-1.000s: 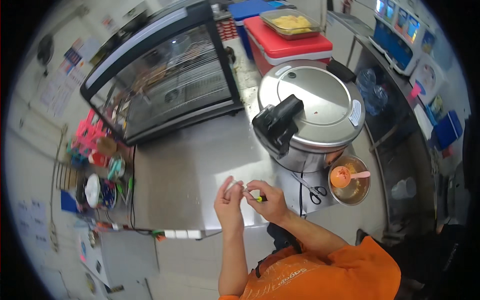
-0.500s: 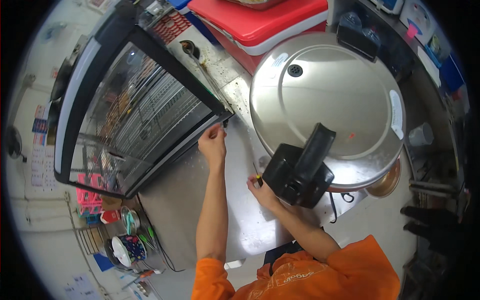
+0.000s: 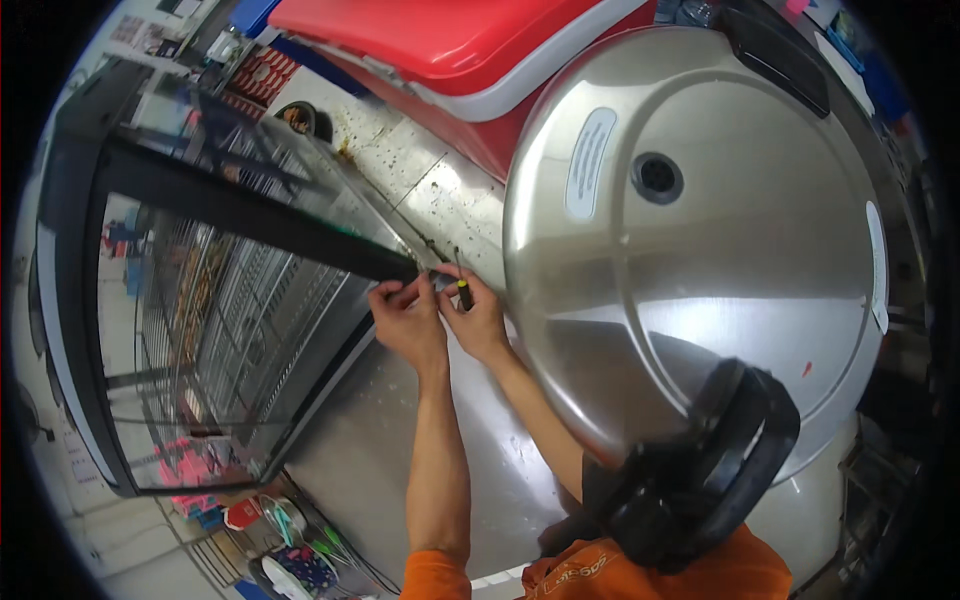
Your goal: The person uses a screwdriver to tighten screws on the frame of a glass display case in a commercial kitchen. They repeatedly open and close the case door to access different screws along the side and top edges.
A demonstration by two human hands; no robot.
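My left hand [image 3: 410, 325] is closed in a pinch at the lower corner of a glass display case [image 3: 250, 222] with a black frame. What its fingertips hold, if anything, is too small to make out. Right beside it, my right hand [image 3: 478, 322] grips a small screwdriver [image 3: 464, 294] with a black and yellow handle, its thin shaft pointing away from me. The fingertips of both hands nearly meet at the case's corner. Wire racks show through the glass.
A large round steel cooker [image 3: 720, 260] with black handles stands close on the right. Behind it sits a red cooler box [image 3: 400, 40] with a white rim. Under my forearms lies a steel worktop [image 3: 370, 450]. A black bowl [image 3: 318, 122] stands at the far left.
My right hand has moved away from the cooker's front handle, forward and left with the screwdriver, to beside my left hand. My left hand stays at the case's corner. The view has shifted closer.
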